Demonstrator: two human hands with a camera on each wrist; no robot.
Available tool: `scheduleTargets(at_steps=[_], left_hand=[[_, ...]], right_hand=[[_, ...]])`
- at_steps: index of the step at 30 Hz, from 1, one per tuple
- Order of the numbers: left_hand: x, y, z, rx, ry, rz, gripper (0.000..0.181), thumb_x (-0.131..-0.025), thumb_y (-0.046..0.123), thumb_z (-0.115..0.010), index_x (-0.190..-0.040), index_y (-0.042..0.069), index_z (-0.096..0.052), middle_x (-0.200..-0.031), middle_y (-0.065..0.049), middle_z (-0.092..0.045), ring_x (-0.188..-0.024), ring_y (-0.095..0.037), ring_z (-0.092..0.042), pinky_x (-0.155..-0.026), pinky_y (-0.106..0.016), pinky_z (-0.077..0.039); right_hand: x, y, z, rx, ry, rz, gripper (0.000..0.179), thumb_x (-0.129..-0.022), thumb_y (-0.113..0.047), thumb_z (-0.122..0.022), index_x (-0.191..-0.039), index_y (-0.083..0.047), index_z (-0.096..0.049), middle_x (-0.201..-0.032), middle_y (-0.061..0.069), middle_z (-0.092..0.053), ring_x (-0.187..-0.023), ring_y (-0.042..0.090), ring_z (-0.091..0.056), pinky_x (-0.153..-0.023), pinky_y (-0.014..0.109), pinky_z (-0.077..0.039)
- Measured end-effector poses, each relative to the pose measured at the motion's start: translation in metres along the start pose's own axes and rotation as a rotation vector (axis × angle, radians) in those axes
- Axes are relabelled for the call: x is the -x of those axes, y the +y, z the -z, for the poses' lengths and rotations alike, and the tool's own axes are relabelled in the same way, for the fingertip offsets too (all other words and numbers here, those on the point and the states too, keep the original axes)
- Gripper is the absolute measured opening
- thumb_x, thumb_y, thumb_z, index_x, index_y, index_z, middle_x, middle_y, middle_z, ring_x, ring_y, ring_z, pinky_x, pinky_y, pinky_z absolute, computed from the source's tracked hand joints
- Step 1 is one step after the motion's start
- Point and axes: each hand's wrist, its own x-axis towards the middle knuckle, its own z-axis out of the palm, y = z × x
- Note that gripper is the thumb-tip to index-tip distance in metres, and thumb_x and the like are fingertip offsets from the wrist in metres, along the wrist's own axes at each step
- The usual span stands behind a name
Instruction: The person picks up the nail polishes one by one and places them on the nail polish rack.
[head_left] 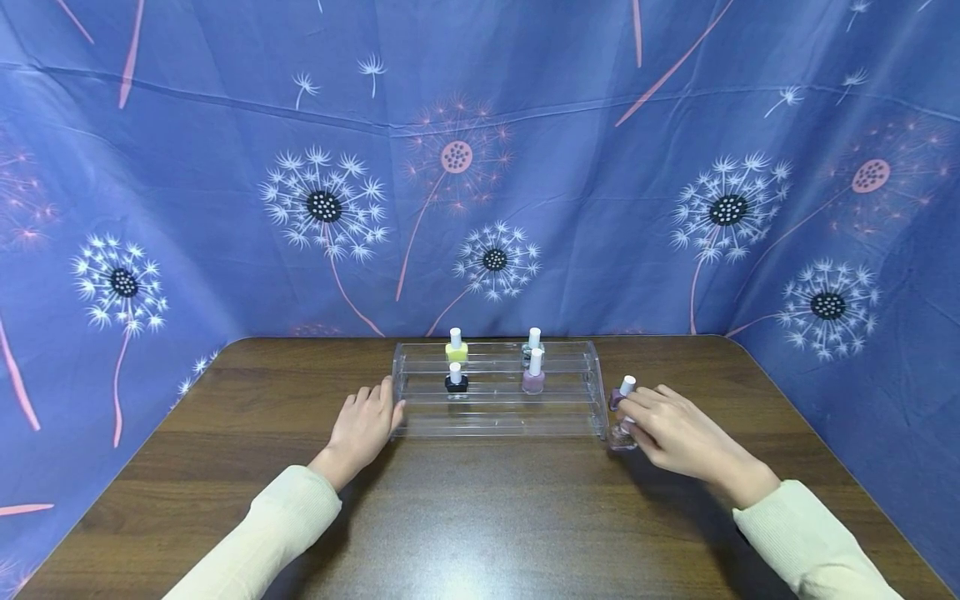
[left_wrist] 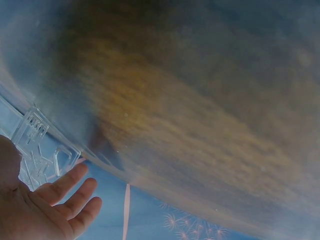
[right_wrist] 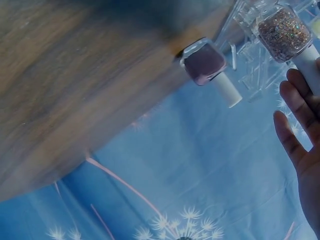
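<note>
A clear tiered acrylic rack (head_left: 495,425) stands on the table. My left hand (head_left: 363,425) rests against its left end, fingers fairly straight and thumb by the front corner; the left wrist view also shows this hand (left_wrist: 55,210) beside the clear plastic. At the rack's right end, my right hand (head_left: 671,429) pinches the white cap of a glitter nail polish bottle (right_wrist: 285,34). Just behind that bottle, a dark purple nail polish (head_left: 617,398) stands on the table, partly covered by the fingers.
On the rack's upper tiers are yellow nail polish (head_left: 456,352), black nail polish (head_left: 456,384), a glittery clear-looking bottle (head_left: 533,354) and mauve nail polish (head_left: 533,382). A blue dandelion-print cloth (head_left: 585,208) hangs behind the wooden table (head_left: 480,517).
</note>
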Motion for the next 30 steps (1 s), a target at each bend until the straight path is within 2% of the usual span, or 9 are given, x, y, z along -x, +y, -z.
scheduleTargets(at_steps=[8, 15, 23, 30], left_hand=[[0.0, 0.0, -0.001, 0.005, -0.016, 0.007, 0.043, -0.094, 0.029, -0.046, -0.119, -0.006, -0.042, -0.086, -0.016, -0.062, -0.084, -0.033, -0.058, -0.073, -0.044, -0.048], [0.0, 0.0, -0.001, -0.004, -0.003, 0.002, 0.044, -0.093, 0.029, -0.048, -0.118, -0.006, -0.042, -0.085, -0.016, -0.062, -0.082, -0.033, -0.059, -0.07, -0.043, -0.049], [0.0, 0.001, -0.001, 0.004, -0.036, 0.008, 0.044, -0.094, 0.029, -0.047, -0.12, -0.005, -0.041, -0.086, -0.016, -0.062, -0.083, -0.033, -0.058, -0.072, -0.044, -0.048], [0.0, 0.001, 0.0, 0.004, -0.026, 0.003, 0.043, -0.094, 0.029, -0.046, -0.119, -0.006, -0.041, -0.084, -0.016, -0.062, -0.082, -0.033, -0.059, -0.071, -0.043, -0.049]], right_hand=[[-0.008, -0.005, 0.0, -0.017, -0.018, 0.016, 0.006, -0.077, -0.01, -0.058, -0.081, -0.014, -0.057, -0.074, -0.009, -0.051, -0.068, 0.006, -0.045, -0.063, 0.028, -0.037], [-0.017, -0.013, -0.003, -0.009, -0.015, 0.024, 0.016, -0.07, -0.008, -0.065, -0.078, -0.015, -0.053, -0.072, -0.009, -0.048, -0.068, 0.007, -0.046, -0.064, 0.03, -0.038], [-0.028, -0.021, -0.009, -0.009, -0.014, 0.048, 0.014, -0.072, -0.009, -0.065, -0.078, -0.014, -0.053, -0.071, -0.009, -0.047, -0.068, 0.009, -0.046, -0.064, 0.031, -0.04], [-0.038, -0.028, -0.015, -0.024, -0.013, 0.063, 0.015, -0.074, -0.009, -0.065, -0.074, -0.016, -0.052, -0.069, -0.009, -0.045, -0.066, 0.009, -0.044, -0.063, 0.029, -0.037]])
